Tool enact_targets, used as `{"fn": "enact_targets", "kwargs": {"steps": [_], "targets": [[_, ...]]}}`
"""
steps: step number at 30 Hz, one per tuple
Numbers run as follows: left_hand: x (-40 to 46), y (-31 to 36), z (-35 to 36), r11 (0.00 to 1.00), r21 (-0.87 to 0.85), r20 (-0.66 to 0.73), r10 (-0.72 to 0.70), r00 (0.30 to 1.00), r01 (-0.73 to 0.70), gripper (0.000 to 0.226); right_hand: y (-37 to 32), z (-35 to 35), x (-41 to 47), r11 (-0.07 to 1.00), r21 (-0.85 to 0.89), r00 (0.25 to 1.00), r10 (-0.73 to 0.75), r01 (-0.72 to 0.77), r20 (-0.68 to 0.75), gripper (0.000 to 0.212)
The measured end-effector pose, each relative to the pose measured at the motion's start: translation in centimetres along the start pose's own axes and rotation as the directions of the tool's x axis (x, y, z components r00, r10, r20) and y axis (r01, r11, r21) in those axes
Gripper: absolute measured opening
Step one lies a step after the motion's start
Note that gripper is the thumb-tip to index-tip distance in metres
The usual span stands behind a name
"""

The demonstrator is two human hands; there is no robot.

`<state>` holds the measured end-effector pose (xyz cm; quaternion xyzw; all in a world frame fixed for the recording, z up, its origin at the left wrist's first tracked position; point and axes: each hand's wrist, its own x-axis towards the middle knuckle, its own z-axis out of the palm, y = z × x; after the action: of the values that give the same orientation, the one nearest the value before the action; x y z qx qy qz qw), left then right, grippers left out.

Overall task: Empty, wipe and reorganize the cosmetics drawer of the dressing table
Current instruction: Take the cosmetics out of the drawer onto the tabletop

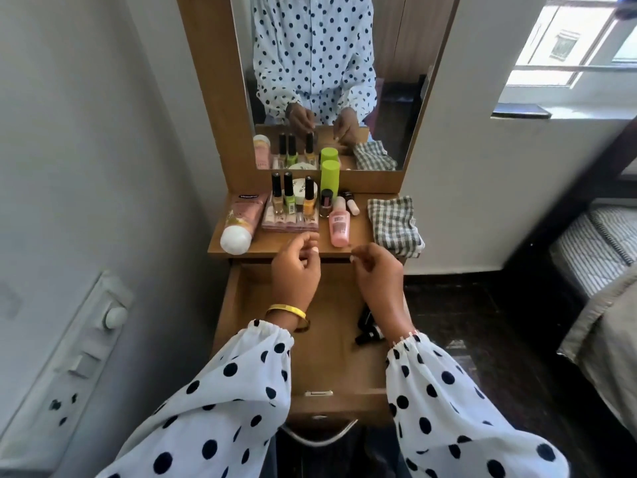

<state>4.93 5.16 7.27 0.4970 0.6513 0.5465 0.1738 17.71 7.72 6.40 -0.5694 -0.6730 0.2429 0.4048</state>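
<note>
The wooden drawer (327,370) stands pulled out below the dressing table top (355,232). Only a couple of small black items (367,327) lie at its right side, partly hidden by my right wrist. On the top stand a pink lotion tube (239,219), three nail polish bottles (289,196) on a pink flat pack, a green bottle (330,175), a lying pink bottle (338,225) and a folded checked cloth (394,222). My left hand (296,267) and my right hand (377,270) hover over the drawer's far end, fingers loosely curled, holding nothing.
A mirror (331,81) rises behind the top and reflects the items. A switch panel (79,350) is on the left wall. A bed with striped bedding (596,263) stands to the right, under a window (579,39).
</note>
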Motion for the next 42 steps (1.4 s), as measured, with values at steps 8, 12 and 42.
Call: {"fn": "enact_targets", "kwargs": {"steps": [8, 12, 42], "targets": [[-5.8, -3.2, 0.1, 0.984, 0.077, 0.173, -0.174, 0.969, 0.163, 0.020, 4.0, 0.8, -5.0, 0.788, -0.611, 0.903, 0.211, 0.069, 0.375, 0.025], [-6.9, -4.2, -0.1, 0.972, 0.113, 0.239, -0.230, 0.943, 0.208, 0.017, 3.9, 0.9, -5.3, 0.725, -0.686, 0.884, 0.280, 0.060, 0.374, 0.032], [-7.3, -5.1, -0.1, 0.924, 0.241, 0.511, -0.382, 0.770, 0.298, 0.044, 4.4, 0.7, -4.4, 0.640, 0.455, 0.749, 0.304, -0.619, 0.589, 0.012]]}}
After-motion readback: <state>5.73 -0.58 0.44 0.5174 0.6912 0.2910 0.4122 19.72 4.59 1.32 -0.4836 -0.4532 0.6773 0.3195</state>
